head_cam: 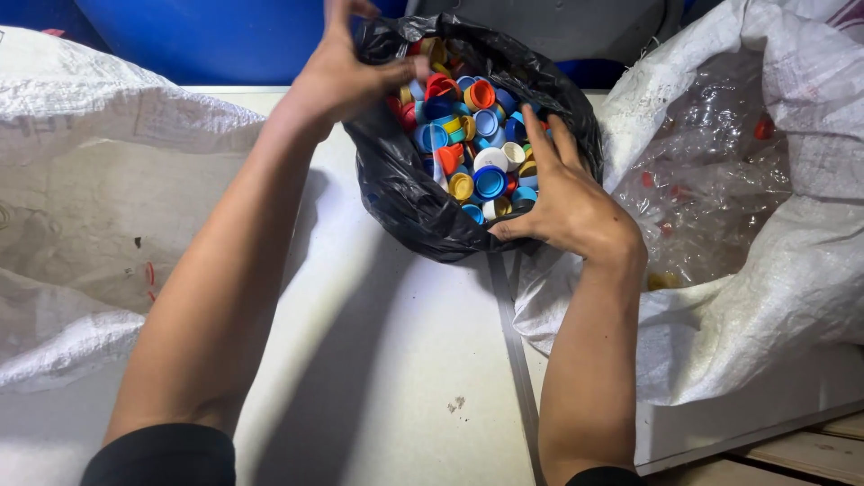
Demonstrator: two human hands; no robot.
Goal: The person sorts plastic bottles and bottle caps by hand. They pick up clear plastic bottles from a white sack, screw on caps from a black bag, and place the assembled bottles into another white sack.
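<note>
Bottle caps (475,135), mixed lot: blue, orange, red, yellow and white, heaped loose inside a black plastic bag (405,193). We log the bag as standing on the white table (396,360), its mouth pulled wide and already filled close to the rim on the near side.

Our left hand (337,72), at the bag's far-left rim: fingers pinched together on the black film, holding that edge up. Our right hand (562,193), at the bag's near-right rim: fingers spread apart, palm pressed against the outside wall, fingertips lying over the edge onto the caps; it clamps nothing that we can see.

Right of the bag, touching it: a white woven sack (774,297) lying open, holding crushed clear plastic bottles (711,153), a few with red caps on them. Left of the bag, well apart: a second white woven sack (72,207), contents hidden.

Progress, as we judge it: much cap collecting looks done, given the heap; the capped bottles in the sack suggest some remains. We cannot tell how many.
</note>
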